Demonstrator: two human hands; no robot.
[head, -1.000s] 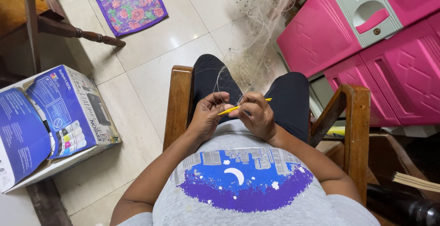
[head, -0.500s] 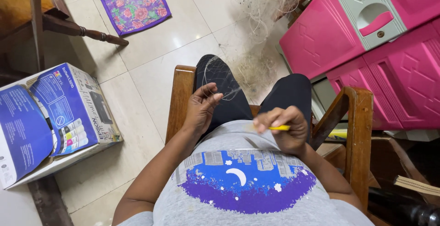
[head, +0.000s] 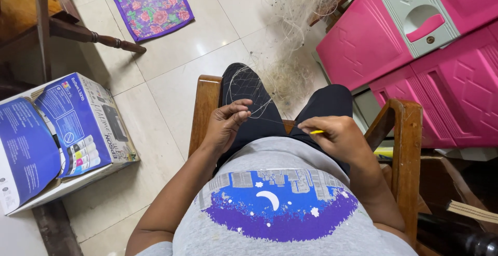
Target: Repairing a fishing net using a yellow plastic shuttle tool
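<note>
Yellow plastic showed at the front of the right hand [head: 340, 137]: a thin yellow tool [head: 317, 132], maybe a netting needle, was clenched in the grip of that hand, and only its short tip could be seen between the fingers. From the tip a fine thread [head: 277, 121] ran tight to the left hand [head: 226, 126]. The grip of the left hand was closed too, with thumb and fingertips pinching the thread and the edge of a pale fishing net [head: 249, 85]. Both hands were held over the lap, a little apart from each other, with the thread stretched between them.

The net lay over the left knee of the black trousers [head: 332, 105] and continued forward onto the white tiled floor [head: 207, 32], where it was gathered in a loose heap [head: 295, 22] beside a pink plastic cabinet [head: 373, 38]. The person sat in a wooden chair [head: 407, 147] and wore a grey shirt with a blue and purple print [head: 280, 209]. On the floor at the left stood a blue and white cardboard box [head: 57, 136], and further away lay a purple mat with flowers [head: 150, 4], near a dark wooden furniture leg [head: 93, 35].
</note>
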